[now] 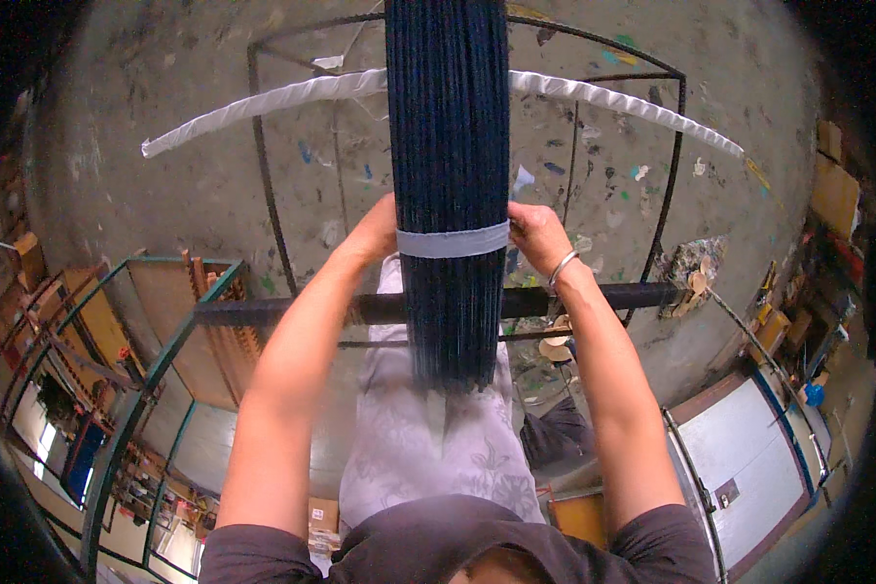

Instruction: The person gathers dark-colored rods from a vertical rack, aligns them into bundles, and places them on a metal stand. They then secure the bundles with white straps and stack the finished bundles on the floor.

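A thick hank of dark blue, straight strands [450, 127] runs from the top edge of the view down to uneven ends above my lap. A grey band [453, 242] crosses its front. My left hand [380, 232] is closed at the band's left end, its fingertips hidden behind the strands. At the opposite end my right hand [538, 232], with a bangle at the wrist, has thumb and fingers closed on the band's edge. Behind the strands passes a dark wrapped bar [380, 309], roughly level. What the strands are made of I cannot tell.
A white-wrapped bar [292, 97] crosses behind the strands farther off. A dark metal frame [676, 146] stands on the stained floor [749, 214]. To the left is a green metal frame [156, 365]; a white panel [740, 457] lies at the lower right.
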{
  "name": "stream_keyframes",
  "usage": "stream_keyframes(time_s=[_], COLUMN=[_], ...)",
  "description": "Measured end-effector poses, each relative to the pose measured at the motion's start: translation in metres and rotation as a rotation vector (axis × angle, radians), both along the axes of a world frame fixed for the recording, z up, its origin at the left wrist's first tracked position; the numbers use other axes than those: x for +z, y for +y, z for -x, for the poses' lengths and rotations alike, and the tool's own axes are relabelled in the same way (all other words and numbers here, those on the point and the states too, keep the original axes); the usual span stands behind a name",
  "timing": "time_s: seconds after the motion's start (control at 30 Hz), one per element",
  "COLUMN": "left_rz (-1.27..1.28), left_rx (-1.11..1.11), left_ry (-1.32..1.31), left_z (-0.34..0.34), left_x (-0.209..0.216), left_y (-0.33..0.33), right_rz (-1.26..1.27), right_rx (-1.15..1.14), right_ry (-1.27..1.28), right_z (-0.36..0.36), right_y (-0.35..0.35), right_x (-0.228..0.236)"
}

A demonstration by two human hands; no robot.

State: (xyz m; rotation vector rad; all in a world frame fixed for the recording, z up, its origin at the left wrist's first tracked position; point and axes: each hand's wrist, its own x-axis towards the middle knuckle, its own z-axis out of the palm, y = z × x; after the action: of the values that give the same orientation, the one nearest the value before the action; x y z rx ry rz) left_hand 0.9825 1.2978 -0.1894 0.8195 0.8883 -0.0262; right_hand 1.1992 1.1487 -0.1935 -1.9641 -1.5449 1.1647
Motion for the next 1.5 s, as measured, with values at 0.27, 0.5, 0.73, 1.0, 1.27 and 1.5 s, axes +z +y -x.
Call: stream_keyframes(time_s=[0.27,0.5,0.73,1.0,1.27,1.5], left_rz=[0.289,0.121,0.321,0.282,-1.040,-1.637], left_rx=[0.146,-0.084,0.017,0.138,0.149,-0.534], left_ry=[0.065,0.172,0.309,0.238,0.433,-0.023], left_z=[-0.004,-0.010,-0.011,-0.005,0.008,-0.091], left_x=[0.025,0.021,-0.061,-0.069,0.072,0.118], left_y=[0.008,0.004,0.001,-0.009,0.023,-0.013], right_rz=[0.165,0.360,0.411,0.447,0.135,-0.129], right_rx=[-0.111,-0.625,-1.048,-1.212,-1.208,-1.281], right_ry=[-0.177,0.496,1.541,1.568,0.798,0.547], right_z=[-0.006,0.025,0.038,0.043,0.047,0.058], right_y=[0.015,0.011,0.024,0.037,0.023,0.025], right_x=[0.068,0.001,0.010,0.011,0.022,0.057])
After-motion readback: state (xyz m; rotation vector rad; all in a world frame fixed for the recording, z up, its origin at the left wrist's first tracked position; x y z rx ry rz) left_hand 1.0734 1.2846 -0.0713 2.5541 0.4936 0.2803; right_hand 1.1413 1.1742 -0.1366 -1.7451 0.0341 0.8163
